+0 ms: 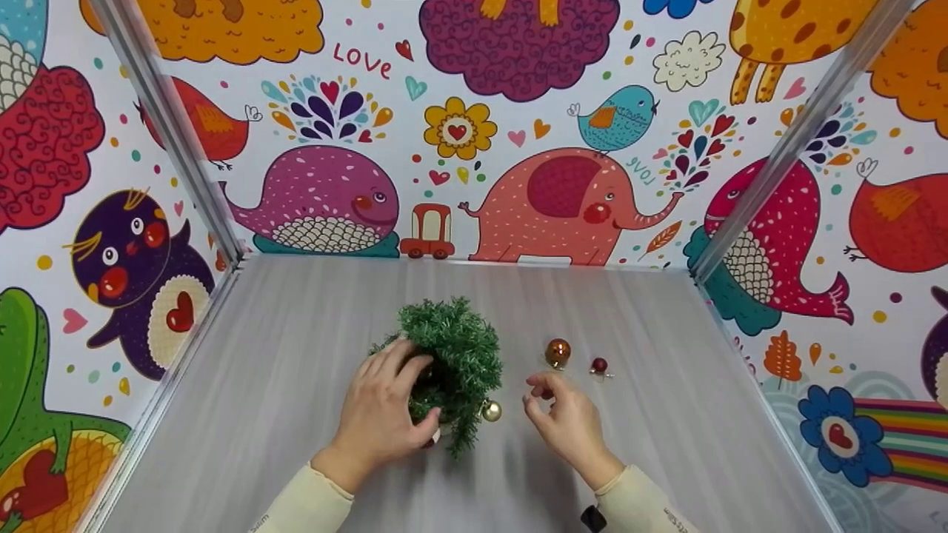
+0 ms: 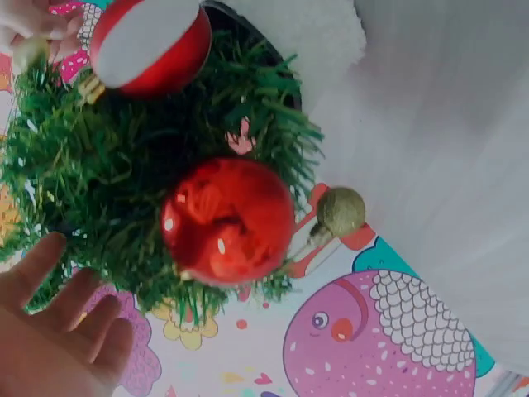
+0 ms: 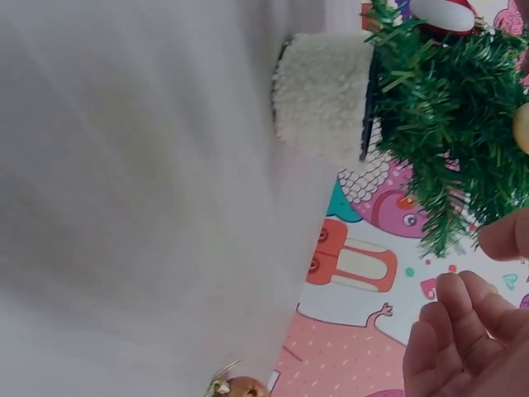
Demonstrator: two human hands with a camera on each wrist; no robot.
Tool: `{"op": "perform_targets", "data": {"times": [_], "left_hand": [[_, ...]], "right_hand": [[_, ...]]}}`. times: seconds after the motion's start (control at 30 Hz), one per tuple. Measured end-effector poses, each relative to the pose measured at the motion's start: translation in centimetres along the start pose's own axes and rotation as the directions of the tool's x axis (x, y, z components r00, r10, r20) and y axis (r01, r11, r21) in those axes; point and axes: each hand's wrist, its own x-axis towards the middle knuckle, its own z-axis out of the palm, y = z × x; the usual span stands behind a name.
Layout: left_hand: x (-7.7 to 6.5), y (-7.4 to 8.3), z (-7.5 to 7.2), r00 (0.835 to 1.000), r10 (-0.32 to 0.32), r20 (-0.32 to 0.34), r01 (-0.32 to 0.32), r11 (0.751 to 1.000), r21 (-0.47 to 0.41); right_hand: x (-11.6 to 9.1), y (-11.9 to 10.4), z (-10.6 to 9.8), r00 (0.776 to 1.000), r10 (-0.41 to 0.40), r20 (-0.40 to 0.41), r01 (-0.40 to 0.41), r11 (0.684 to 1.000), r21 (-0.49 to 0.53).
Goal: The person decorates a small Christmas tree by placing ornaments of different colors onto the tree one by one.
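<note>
Counted it all up: two hands, one left hand (image 1: 381,403) and one right hand (image 1: 574,422), two cream sleeves (image 1: 304,496), one green tree (image 1: 459,337) and one fuzzy white pot (image 3: 326,95). Two baubles loose on the table: one copper bauble (image 1: 558,352), one dark red bauble (image 1: 599,365). Left wrist cam shows four more at the tree: one striped bauble (image 2: 153,45), one shiny red bauble (image 2: 231,222), two gold baubles (image 2: 340,212). Wall print's got two whales (image 1: 326,189), one elephant (image 1: 563,207), three birds (image 1: 618,118), one car (image 1: 428,233).
</note>
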Motion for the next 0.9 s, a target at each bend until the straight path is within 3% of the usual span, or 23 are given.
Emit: {"op": "perform_targets", "data": {"times": [0.27, 0.57, 0.9], "left_hand": [[0.0, -0.5, -0.3, 0.995, -0.006, 0.103, 0.001, 0.999, 0.047], [-0.1, -0.8, -0.1, 0.992, -0.001, 0.125, -0.005, 0.999, 0.047], [0.0, -0.8, -0.6, 0.986, -0.021, 0.168, 0.015, 0.999, 0.041]], "right_hand": [[-0.4, 1.5, 0.1, 1.0, -0.015, 0.024, 0.016, 0.997, -0.076], [-0.9, 3.1, 0.0, 0.993, 0.015, 0.119, -0.002, 0.995, -0.105], [-1.1, 6.2, -1.0, 0.987, 0.096, 0.125, -0.085, 0.992, -0.093]]}}
